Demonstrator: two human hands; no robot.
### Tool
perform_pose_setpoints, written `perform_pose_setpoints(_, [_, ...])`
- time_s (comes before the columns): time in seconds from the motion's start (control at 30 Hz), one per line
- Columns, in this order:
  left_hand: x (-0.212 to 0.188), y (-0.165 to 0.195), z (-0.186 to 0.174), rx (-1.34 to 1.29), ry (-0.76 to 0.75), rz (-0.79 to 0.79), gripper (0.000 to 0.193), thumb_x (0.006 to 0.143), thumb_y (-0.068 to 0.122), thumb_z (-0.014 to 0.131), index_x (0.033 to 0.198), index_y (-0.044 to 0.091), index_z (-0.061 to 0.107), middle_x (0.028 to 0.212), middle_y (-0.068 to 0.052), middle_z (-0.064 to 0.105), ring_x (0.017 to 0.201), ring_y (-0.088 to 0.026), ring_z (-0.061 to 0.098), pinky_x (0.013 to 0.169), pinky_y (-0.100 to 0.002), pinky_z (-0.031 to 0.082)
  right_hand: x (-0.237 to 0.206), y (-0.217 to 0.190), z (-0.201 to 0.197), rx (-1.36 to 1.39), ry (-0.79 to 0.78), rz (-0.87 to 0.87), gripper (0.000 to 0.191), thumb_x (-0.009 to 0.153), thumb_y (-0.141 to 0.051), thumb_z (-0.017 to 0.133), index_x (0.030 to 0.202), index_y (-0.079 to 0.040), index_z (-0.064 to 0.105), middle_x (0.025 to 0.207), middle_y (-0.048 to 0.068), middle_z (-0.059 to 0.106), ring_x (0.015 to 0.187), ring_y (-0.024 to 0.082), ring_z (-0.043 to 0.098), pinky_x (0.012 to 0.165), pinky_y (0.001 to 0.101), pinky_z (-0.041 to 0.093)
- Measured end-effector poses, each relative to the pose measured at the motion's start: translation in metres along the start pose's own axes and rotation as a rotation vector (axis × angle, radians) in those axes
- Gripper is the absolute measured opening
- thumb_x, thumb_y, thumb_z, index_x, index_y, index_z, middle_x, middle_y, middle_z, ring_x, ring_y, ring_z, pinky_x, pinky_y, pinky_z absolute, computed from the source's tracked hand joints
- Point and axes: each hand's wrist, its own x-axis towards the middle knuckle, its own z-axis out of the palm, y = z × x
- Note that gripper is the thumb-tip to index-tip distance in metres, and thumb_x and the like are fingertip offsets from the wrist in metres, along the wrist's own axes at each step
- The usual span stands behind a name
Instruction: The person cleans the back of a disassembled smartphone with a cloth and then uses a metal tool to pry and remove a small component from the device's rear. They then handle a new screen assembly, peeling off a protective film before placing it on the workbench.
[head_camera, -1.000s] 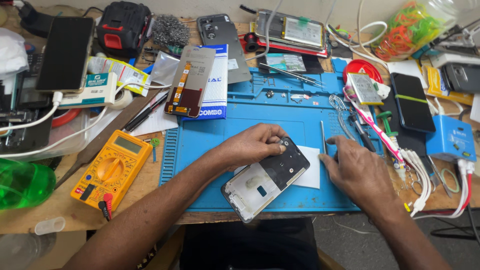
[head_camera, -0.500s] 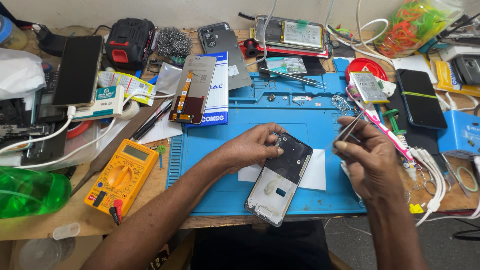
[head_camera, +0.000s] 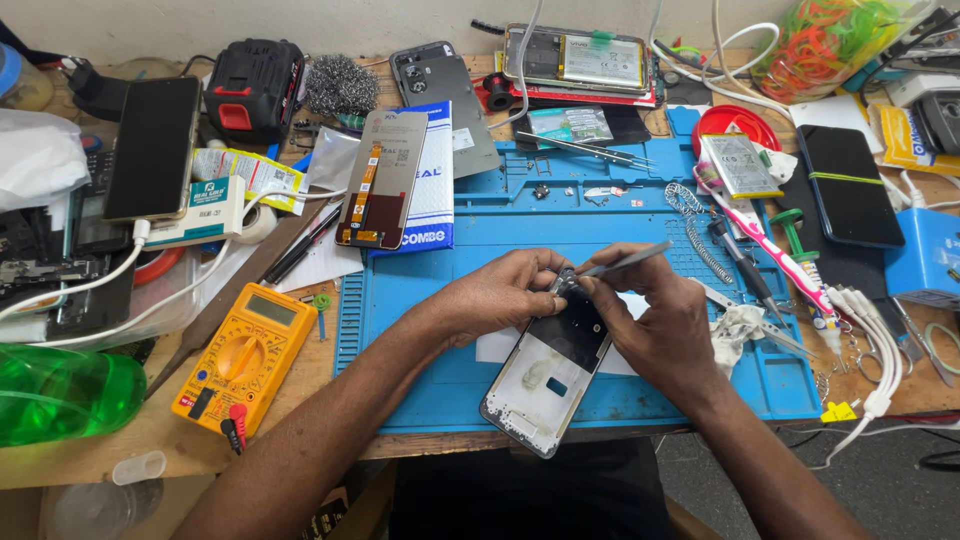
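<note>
Cluttered from edge to edge, the wooden worktop (head_camera: 300, 400) carries a blue silicone repair mat (head_camera: 640, 215) at its middle, and both hands meet over the mat's front half. An opened phone frame (head_camera: 545, 375) lies tilted on the mat, its lower corner reaching the front edge of the worktop and its upper end under the fingers. The left hand (head_camera: 500, 292) curls over the frame's top end, its fingertips pinching a small dark part (head_camera: 563, 283) there. The right hand (head_camera: 655, 320) grips metal tweezers (head_camera: 625, 260), whose tips point left and touch that same small part, while the heel of the hand rests beside the frame. A white sheet of paper (head_camera: 497, 345) lies under the frame. Near the left forearm, a yellow multimeter (head_camera: 243, 358) sits on the bare wood, with a green plastic bottle (head_camera: 60, 392) lying farther left. Behind the hands, a replacement display panel (head_camera: 380, 180) rests on a white and blue box (head_camera: 435, 190), and a second pair of tweezers (head_camera: 585, 150) lies on the mat's rear tray. A red and white toothbrush (head_camera: 765, 250) lies to the right.
</note>
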Motion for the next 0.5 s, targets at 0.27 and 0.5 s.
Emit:
perform_pose_setpoints(0.27, [0.001, -0.003, -0.003, -0.005, -0.06, 0.038, 0.051, 0.087, 0.001, 0.065, 0.136, -0.004, 0.051, 0.101, -0.009, 0.075, 0.086, -0.011, 0.071, 0.068, -0.026, 0.059, 0.006, 0.002, 0.003, -0.014, -0.036, -0.031, 0.027, 0.093, -0.004, 0.073, 0.116, -0.001, 0.058, 0.1, 0.009, 0.077, 0.094, 0.019, 0.079, 0.077, 0.0298, 0.066])
perform_pose_setpoints(0.5, [0.001, 0.0, -0.005, -0.035, -0.074, 0.014, 0.054, 0.087, 0.0, 0.066, 0.138, -0.004, 0.049, 0.106, -0.016, 0.074, 0.088, -0.015, 0.071, 0.069, -0.027, 0.059, -0.005, 0.012, -0.006, 0.421, 0.078, 0.153, 0.019, 0.095, -0.001, 0.073, 0.107, -0.001, 0.059, 0.103, 0.011, 0.076, 0.098, 0.017, 0.078, 0.084, 0.0309, 0.068])
